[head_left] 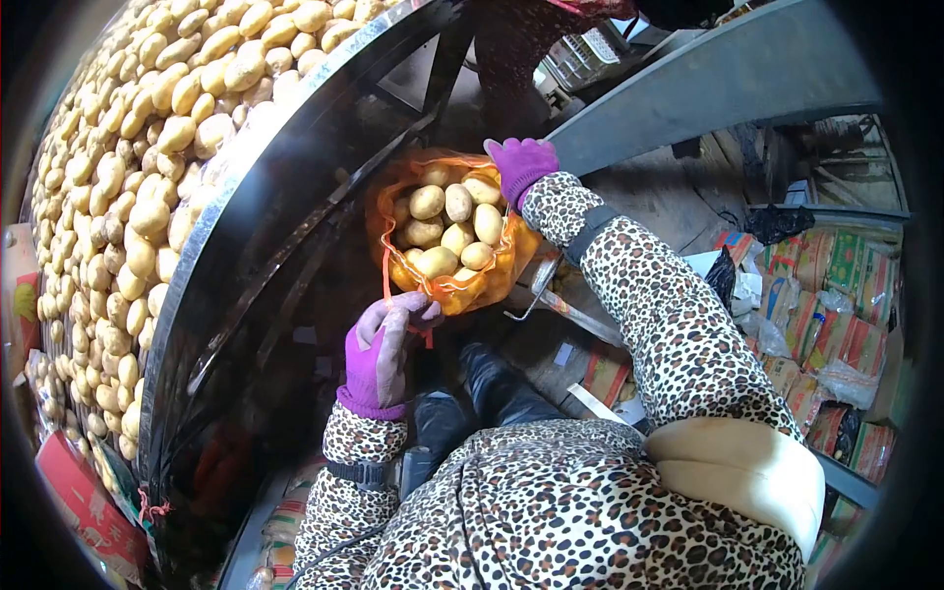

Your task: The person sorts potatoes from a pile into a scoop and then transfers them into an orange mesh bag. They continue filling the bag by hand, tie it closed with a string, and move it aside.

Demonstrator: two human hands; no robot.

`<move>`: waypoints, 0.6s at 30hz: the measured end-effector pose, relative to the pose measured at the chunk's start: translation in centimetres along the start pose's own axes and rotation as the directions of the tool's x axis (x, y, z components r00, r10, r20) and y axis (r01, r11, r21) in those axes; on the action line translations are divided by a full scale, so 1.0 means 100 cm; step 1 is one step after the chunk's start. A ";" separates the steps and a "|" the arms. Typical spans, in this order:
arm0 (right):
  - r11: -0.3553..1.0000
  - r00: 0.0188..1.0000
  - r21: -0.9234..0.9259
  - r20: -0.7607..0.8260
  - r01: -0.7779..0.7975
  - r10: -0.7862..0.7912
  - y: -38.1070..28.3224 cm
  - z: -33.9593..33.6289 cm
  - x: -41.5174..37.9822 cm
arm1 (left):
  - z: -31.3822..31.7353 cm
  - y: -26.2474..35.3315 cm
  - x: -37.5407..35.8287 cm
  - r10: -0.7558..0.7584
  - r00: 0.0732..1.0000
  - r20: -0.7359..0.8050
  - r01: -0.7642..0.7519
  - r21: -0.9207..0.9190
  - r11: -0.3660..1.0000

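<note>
Pinching the near rim of the bag (511,267), the left hand (378,349) lay diagonally opposite the right hand (524,165), at the far-right rim, grip unclear, the open mouth facing up between them.

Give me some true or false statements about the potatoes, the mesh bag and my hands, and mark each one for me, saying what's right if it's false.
1. The orange mesh bag has its mouth open. True.
2. The bag holds no potatoes. False: several potatoes are visible inside it.
3. Your left hand is at the bag's near rim. True.
4. The big potato heap is on the picture's right. False: the heap is on the left.
5. Your right hand wears a green glove. False: the glove is purple.
6. Your sleeves are spotted. True.
</note>
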State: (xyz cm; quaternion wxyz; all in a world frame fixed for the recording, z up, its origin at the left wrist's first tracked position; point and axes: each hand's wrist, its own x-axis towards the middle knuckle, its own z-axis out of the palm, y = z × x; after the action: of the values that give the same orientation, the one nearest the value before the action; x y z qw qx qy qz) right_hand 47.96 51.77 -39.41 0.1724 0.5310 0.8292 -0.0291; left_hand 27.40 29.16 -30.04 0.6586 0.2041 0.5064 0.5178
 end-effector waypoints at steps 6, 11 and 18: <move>0.859 0.941 0.472 -0.336 0.199 -0.034 0.008 -0.014 -0.006 | 0.000 -0.005 -0.003 0.004 1.000 0.011 -0.005 0.016 1.000; 0.813 0.815 0.530 -0.565 0.243 0.125 0.031 -0.013 -0.029 | -0.007 -0.004 -0.006 -0.007 1.000 0.025 0.009 -0.077 0.997; 0.977 0.847 0.021 -0.503 0.211 -0.172 -0.026 0.005 -0.036 | -0.007 -0.009 -0.006 0.005 0.999 0.054 -0.006 0.005 1.000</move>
State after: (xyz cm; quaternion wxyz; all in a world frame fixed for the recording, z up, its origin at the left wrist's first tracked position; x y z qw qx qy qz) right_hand 47.14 47.38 -39.12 -0.0714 0.4414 0.8924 0.0605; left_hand 27.29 28.09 -30.76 0.6701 0.2212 0.4893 0.5125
